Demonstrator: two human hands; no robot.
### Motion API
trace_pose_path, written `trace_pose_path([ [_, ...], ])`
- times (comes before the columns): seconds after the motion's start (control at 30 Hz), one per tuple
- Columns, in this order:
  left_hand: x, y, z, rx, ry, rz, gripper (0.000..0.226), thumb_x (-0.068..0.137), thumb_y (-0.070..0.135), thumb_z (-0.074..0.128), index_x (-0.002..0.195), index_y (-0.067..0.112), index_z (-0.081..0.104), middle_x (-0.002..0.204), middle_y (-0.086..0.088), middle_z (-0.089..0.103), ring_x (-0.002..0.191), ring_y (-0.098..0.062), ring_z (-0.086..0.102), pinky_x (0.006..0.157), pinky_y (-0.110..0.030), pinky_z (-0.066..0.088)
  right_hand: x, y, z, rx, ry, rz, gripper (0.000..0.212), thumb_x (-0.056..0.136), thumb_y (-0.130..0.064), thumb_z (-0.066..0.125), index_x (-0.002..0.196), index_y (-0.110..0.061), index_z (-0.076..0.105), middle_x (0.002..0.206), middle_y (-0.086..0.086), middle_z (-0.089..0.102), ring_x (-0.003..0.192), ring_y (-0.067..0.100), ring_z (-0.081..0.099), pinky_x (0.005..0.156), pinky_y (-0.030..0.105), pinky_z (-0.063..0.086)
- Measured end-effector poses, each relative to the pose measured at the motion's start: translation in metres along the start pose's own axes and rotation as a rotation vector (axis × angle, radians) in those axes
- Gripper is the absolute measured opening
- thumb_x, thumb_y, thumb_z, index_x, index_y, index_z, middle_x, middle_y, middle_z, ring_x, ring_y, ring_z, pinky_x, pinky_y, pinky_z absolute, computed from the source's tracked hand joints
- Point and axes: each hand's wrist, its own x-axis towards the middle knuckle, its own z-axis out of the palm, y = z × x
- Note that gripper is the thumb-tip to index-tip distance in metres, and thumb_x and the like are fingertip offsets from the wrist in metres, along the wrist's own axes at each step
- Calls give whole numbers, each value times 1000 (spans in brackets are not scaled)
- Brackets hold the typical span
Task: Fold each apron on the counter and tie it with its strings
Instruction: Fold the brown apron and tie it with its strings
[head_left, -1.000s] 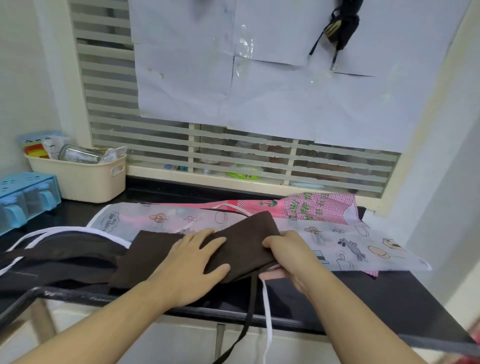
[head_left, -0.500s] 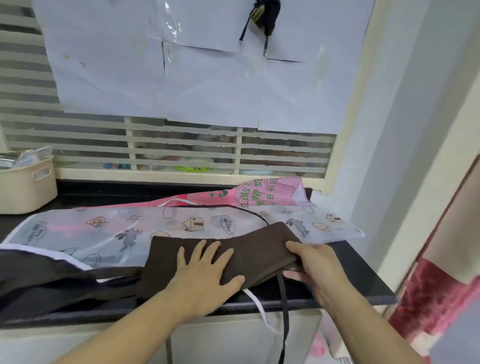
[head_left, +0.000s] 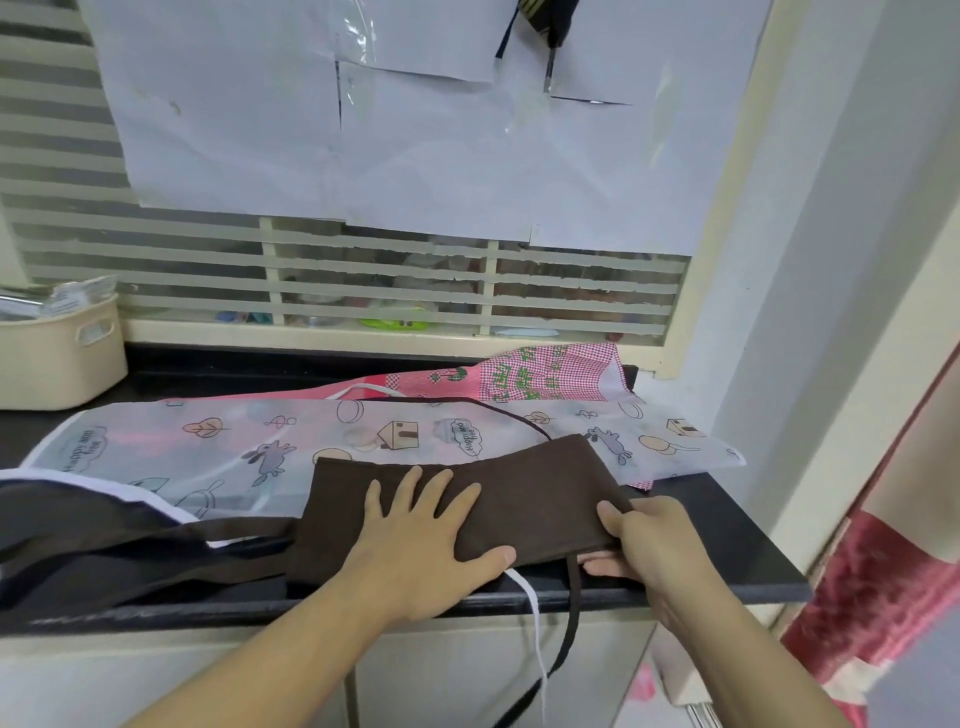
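Head view: your left hand (head_left: 415, 535) lies spread flat on the folded brown apron (head_left: 483, 499) at the front edge of the counter (head_left: 727, 582), while your right hand (head_left: 649, 545) pinches the apron's right end. Its dark string (head_left: 571, 613) and a white string (head_left: 530, 618) dangle off the edge, so lifting your flat palm could let the fold spring open, and you might grab the wrong strap when tying.

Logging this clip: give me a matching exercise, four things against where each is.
Things:
1. brown apron
2. pink checked apron
3. beige basket
4. white string

Places:
A. hanging over the counter's front edge
B. far left of the counter
C. under both hands
D. rearmost, by the window

Pairs: 1-C, 2-D, 3-B, 4-A
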Motion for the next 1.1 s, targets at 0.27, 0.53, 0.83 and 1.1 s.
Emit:
trace_pose_path([
  [0.27, 0, -1, 1, 8, 13, 3, 97, 82, 96, 10, 164, 47, -4, 175, 9, -9, 159, -22, -21, 126, -61, -13, 0, -1, -8, 19, -16, 23, 21, 106, -4, 51, 106, 9, 67, 82, 26, 77, 72, 41, 77, 58, 35, 65],
  [0.53, 1, -1, 3, 23, 10, 5, 97, 81, 96, 8, 163, 47, -6, 175, 9, -10, 159, -22, -22, 126, -61, -12, 26, -27, -11, -199, -9, 90, 21, 90, -24, 75, 100, -6, 69, 88, 12, 79, 75, 29, 78, 57, 36, 61],
  [0.83, 0, 0, 3, 32, 24, 11, 95, 82, 95, 9, 163, 47, -6, 175, 10, -10, 159, -21, -22, 127, -60, -11, 66, -34, 6, -163, 79, 28, 19, 89, -19, 76, 90, -5, 62, 89, 10, 72, 83, 29, 69, 70, 32, 54],
  [1.1, 2, -1, 4, 27, 24, 20, 95, 81, 96, 7, 162, 50, -8, 174, 11, -13, 159, -19, -24, 126, -60, -12, 70, -28, 2, -235, 86, 11, 5, 89, -13, 66, 91, -9, 64, 87, 10, 71, 81, 33, 69, 69, 35, 49],
])
